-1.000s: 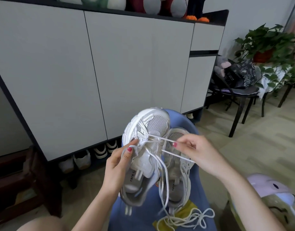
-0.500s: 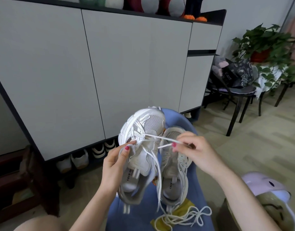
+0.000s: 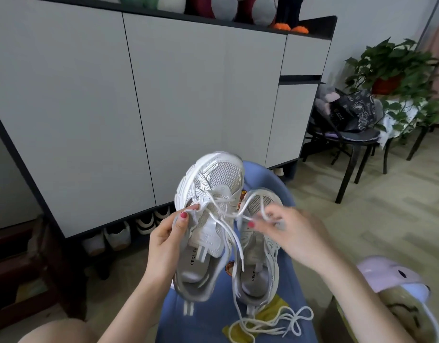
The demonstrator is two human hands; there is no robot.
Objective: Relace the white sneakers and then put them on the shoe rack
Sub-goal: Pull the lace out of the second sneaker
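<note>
My left hand (image 3: 167, 240) grips the left side of a white mesh sneaker (image 3: 212, 191), held tilted with its toe pointing up and away. Its white lace (image 3: 228, 237) is threaded through the lowest eyelets and hangs loose. My right hand (image 3: 285, 231) pinches a loop of that lace just right of the shoe; the hand is blurred. The second white sneaker (image 3: 257, 276) lies on a blue seat (image 3: 270, 179) under my right hand, and its loose lace (image 3: 275, 323) is piled near the seat's front.
A tall grey cabinet (image 3: 179, 107) stands ahead with a low open shelf (image 3: 129, 231) holding several shoes. A dark wooden piece (image 3: 27, 268) sits at the left. A black chair (image 3: 352, 134) with bags and a potted plant (image 3: 396, 68) are at the right. A pale slipper (image 3: 391, 280) lies lower right.
My right hand drew the lace from a straight stretch across the shoe into a loop and dropped slightly. My left hand kept its hold on the sneaker.
</note>
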